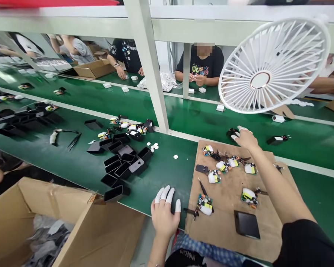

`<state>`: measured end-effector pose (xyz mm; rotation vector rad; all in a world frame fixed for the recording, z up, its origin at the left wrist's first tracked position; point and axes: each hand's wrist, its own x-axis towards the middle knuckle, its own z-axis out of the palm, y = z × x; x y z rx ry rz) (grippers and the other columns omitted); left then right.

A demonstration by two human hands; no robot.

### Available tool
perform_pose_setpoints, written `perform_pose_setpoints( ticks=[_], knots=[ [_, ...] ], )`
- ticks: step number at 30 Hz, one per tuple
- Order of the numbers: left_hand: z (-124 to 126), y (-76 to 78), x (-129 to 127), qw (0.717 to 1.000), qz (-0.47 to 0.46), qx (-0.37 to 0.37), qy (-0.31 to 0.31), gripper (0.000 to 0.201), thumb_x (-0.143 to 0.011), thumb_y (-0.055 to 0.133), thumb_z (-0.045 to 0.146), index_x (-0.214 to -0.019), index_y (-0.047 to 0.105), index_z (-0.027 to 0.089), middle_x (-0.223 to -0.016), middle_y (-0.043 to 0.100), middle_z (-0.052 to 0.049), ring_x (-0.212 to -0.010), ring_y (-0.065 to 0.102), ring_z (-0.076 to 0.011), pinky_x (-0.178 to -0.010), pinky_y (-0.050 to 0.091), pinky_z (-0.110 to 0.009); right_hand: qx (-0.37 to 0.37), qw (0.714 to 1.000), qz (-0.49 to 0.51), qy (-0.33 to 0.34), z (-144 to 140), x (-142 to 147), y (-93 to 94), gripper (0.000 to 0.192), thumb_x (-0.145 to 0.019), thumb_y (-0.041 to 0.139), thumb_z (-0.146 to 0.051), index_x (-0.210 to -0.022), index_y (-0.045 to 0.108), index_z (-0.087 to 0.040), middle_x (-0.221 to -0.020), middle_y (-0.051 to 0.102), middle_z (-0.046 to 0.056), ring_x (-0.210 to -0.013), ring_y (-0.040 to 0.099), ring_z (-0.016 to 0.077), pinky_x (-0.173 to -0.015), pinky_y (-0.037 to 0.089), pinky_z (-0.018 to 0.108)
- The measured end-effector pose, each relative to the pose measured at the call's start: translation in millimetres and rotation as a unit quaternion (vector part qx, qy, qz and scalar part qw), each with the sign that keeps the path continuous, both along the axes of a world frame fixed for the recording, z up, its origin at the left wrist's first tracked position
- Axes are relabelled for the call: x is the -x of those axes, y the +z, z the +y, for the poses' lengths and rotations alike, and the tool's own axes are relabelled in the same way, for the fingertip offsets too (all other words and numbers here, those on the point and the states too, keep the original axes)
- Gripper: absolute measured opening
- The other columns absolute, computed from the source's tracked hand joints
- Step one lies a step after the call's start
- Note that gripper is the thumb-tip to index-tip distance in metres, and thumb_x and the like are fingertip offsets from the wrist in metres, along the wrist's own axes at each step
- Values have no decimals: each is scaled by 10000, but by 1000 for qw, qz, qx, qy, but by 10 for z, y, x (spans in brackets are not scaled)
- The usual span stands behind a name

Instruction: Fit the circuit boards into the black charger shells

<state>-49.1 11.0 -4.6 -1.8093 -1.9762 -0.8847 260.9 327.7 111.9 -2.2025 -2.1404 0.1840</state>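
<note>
My left hand [165, 213], with white finger cots, rests open at the green bench's front edge, fingers spread and nothing in them. My right hand [246, 138] stretches over the cardboard sheet [225, 222] to the green belt beyond. Its thumb and fingertips, also in white cots, are around a small black charger part [232, 132], partly hidden. On the cardboard lie several circuit boards [204, 204] with white and yellow parts and dark leads. A flat black rectangular case [247, 224] sits near its front.
Several black housings [122, 165] are heaped left of the cardboard, near small white discs [153, 147]. A metal post [151, 74] and white fan [267, 70] stand ahead. An open carton [80, 230] is front left. A black charger [277, 139] lies on the belt. People sit across.
</note>
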Motion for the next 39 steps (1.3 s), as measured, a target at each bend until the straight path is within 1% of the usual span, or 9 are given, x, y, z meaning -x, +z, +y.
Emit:
perform_pose_setpoints(
  ticks=[4,8,16,24,27,31,35,37,39],
  knots=[
    [18,21,-15,1000,-21,-13,-18,330,-881,567,302,-1192,649,226,-1197,718,-81,-1129,623,-314,-937,379,-414,37,989,2,140,-620,4,-115,421,-995,502,-398,-1337,549,-157,-1388,572,155,-1239,570,273,-1037,446,429],
    [15,11,-17,999,-15,-10,-29,304,-894,557,299,-1154,670,188,-1196,719,-102,-1133,624,-323,-942,377,-423,62,975,-3,215,-1028,28,-290,348,-961,600,-393,-1219,613,-160,-1294,620,106,-1195,589,264,-1049,439,519],
    [14,-89,-19,998,-65,2,-27,295,-901,551,311,-1135,701,213,-1206,717,-100,-1172,609,-318,-951,376,-419,54,967,66,240,-858,-8,-377,335,-937,647,-339,-1219,605,-163,-1293,599,100,-1191,579,276,-1016,473,527],
    [-7,-86,-19,998,-58,23,-21,286,-916,535,305,-1115,711,200,-1209,717,-88,-1185,603,-295,-976,389,-405,18,932,283,225,-909,25,-470,235,-952,627,-352,-1088,658,-164,-1152,670,74,-1050,646,221,-954,520,459],
    [-17,-57,-26,997,-68,38,-24,286,-920,520,297,-1104,715,195,-1220,711,-98,-1195,601,-307,-974,399,-427,-15,899,396,186,-969,-1,-437,248,-951,622,-388,-1016,665,-153,-1031,697,55,-924,673,191,-875,549,410],
    [-7,30,-4,979,-191,61,-32,269,-888,538,295,-1061,731,219,-1196,717,-105,-1207,593,-333,-1013,397,-500,-69,822,551,127,-1054,-90,-264,341,-875,659,-498,-942,631,-165,-812,705,16,-699,671,164,-711,556,339],
    [6,292,-70,960,-266,59,-70,317,-924,472,322,-1113,703,215,-1233,690,-99,-1193,610,-263,-1048,452,-459,-106,738,660,92,-1239,-113,37,449,-742,705,-599,-962,585,-226,-768,706,3,-502,584,136,-488,482,265],
    [14,519,-226,923,-363,64,-113,339,-936,486,358,-1177,674,212,-1299,654,-99,-1240,585,-243,-1086,443,-426,-108,703,697,90,-1372,-45,197,458,-744,685,-623,-978,582,-243,-784,701,-1,-461,543,123,-443,466,260],
    [37,782,-468,835,-513,87,-181,385,-909,573,397,-1244,633,218,-1331,636,-99,-1258,579,-241,-1114,423,-404,-109,673,726,94,-1520,72,338,458,-774,624,-666,-985,585,-262,-811,691,-2,-534,590,144,-500,525,288]
  ],
)
